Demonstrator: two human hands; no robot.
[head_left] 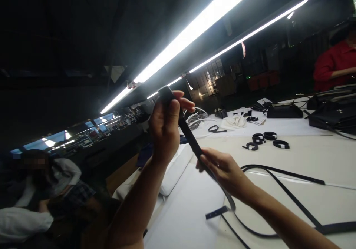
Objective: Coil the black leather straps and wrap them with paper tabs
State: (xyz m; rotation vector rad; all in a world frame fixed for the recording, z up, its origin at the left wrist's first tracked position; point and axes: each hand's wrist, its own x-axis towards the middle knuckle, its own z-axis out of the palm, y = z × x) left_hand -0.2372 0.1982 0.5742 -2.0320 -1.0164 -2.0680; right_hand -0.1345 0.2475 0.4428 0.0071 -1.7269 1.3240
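Observation:
A long black strap stretches between my two hands, up off the table. My left hand is raised near the lamps and closed on its upper end, the thumb pressed on the strap and some fingers loose behind. Lower down, my right hand pinches the same strap between thumb and fingers. Below that hand the strap curves down to the table. A strap end with small holes lies near the curve. Another black strap lies in a loop on the right.
Several coiled black straps lie on the white table. Black bags and pale cloth sit along the far side. A bright tube lamp hangs overhead. A person in red is at right; other people are at lower left.

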